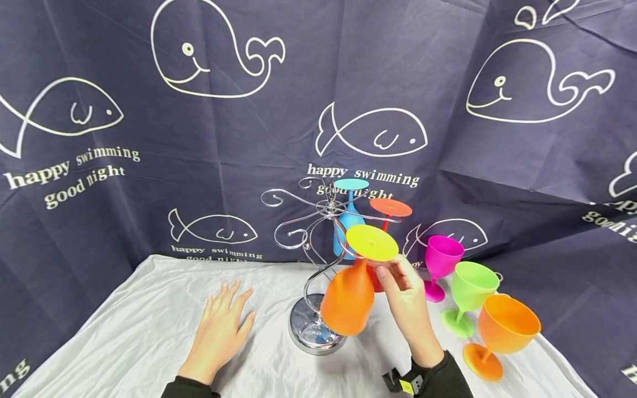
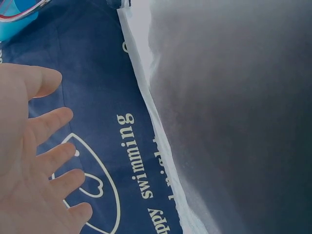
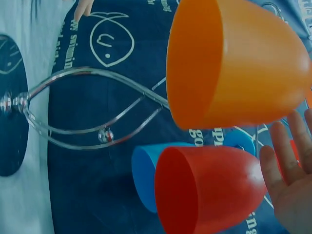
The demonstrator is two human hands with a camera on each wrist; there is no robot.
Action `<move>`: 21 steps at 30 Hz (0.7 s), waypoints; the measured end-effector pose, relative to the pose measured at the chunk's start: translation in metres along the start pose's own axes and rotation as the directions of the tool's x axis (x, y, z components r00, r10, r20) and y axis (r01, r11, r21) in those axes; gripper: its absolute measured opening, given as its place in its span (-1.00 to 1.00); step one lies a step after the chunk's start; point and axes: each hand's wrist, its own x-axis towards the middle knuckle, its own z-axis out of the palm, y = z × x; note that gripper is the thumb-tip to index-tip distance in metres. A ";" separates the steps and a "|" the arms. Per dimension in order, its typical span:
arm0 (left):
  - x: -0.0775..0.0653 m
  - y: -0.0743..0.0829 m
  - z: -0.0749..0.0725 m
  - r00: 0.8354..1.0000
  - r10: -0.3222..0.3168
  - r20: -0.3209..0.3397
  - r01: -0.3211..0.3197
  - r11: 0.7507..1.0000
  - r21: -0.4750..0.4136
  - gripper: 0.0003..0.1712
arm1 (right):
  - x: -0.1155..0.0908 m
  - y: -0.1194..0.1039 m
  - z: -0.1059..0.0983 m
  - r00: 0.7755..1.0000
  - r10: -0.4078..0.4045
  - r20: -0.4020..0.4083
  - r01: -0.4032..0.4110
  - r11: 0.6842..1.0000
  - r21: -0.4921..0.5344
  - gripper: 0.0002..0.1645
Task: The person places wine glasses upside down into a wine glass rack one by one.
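An orange goblet [image 1: 350, 298] hangs upside down at the front right of a chrome goblet rack [image 1: 330, 208], its round yellow-looking foot uppermost. My right hand [image 1: 410, 301] pinches it near the stem, just under the foot; the exact contact is partly hidden. In the right wrist view the other fingers [image 3: 282, 146] stretch out beside an upturned red goblet [image 3: 214, 190]. Behind that, an upturned blue goblet [image 1: 350, 218] hangs on the rack. My left hand [image 1: 219, 326] holds nothing, fingers spread, over the white cloth left of the rack base [image 1: 318, 345].
Upright magenta [image 1: 443, 257], green [image 1: 473, 287] and orange [image 1: 510, 323] goblets stand in a row at the right. Bare curled hooks [image 1: 273, 198] stick out on the rack's left. A dark blue curtain [image 1: 249, 138] with fish drawings hangs behind the white-covered table [image 1: 159, 309].
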 end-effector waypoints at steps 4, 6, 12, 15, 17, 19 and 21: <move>0.000 0.000 0.000 1.000 -0.003 0.009 0.003 1.000 -0.002 -0.47 | 0.000 0.000 -0.008 0.999 -0.043 0.014 0.043 0.998 -0.038 -0.73; 0.000 0.000 -0.001 1.000 -0.003 0.010 0.003 1.000 -0.001 -0.47 | 0.000 0.000 -0.013 0.997 -0.071 0.023 0.072 0.995 -0.065 -0.74; 0.000 0.001 -0.001 1.000 -0.002 0.007 0.002 1.000 0.001 -0.47 | -0.001 -0.003 -0.026 0.991 -0.129 0.037 0.133 0.981 -0.141 -0.72; 0.000 0.001 0.000 1.000 0.005 -0.005 -0.005 1.000 0.004 -0.48 | -0.002 -0.005 -0.033 0.985 -0.166 0.050 0.172 0.966 -0.191 -0.69; 0.000 0.001 0.000 1.000 0.010 -0.013 -0.010 1.000 0.008 -0.48 | -0.002 -0.006 -0.039 0.982 -0.174 0.066 0.185 0.956 -0.227 -0.67; 0.000 0.001 -0.001 1.000 0.015 -0.017 -0.014 1.000 0.010 -0.48 | -0.002 -0.006 -0.045 0.983 -0.165 0.086 0.183 0.943 -0.278 -0.65; 0.000 0.002 -0.001 1.000 0.015 -0.015 -0.015 1.000 0.009 -0.48 | -0.003 -0.008 -0.051 0.985 -0.139 0.101 0.164 0.933 -0.321 -0.64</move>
